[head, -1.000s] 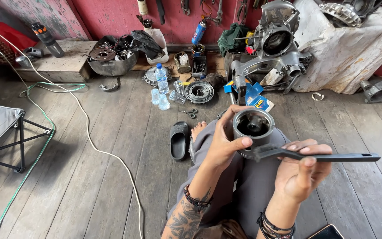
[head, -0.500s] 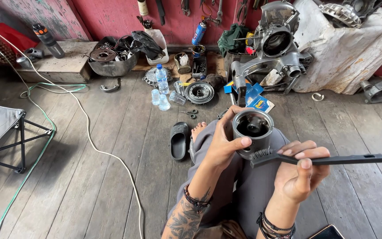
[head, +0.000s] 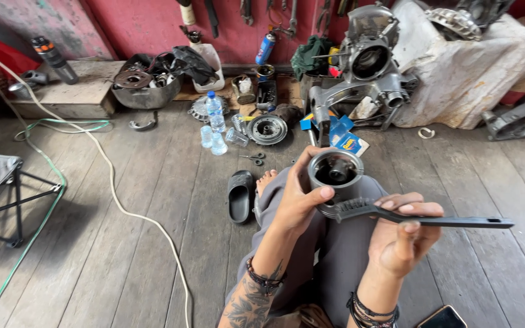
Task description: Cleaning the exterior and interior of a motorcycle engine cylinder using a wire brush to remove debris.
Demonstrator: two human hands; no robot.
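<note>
The left hand (head: 299, 206) is wrapped around a round metal cylinder part (head: 335, 176), holding it over the person's lap with its open mouth facing up. The right hand (head: 405, 234) is closed on the long black handle of a wire brush (head: 420, 217), whose bristled head lies against the lower rim of the part. By the look of it the brushing is under way rather than done: the inside of the part still looks dark and dull, and only the rim is being touched. On the wooden floor (head: 123, 243), toward its far edge by the red wall, lie an engine casing (head: 366, 67), a water bottle (head: 215, 112) and a black sandal (head: 240, 195).
</note>
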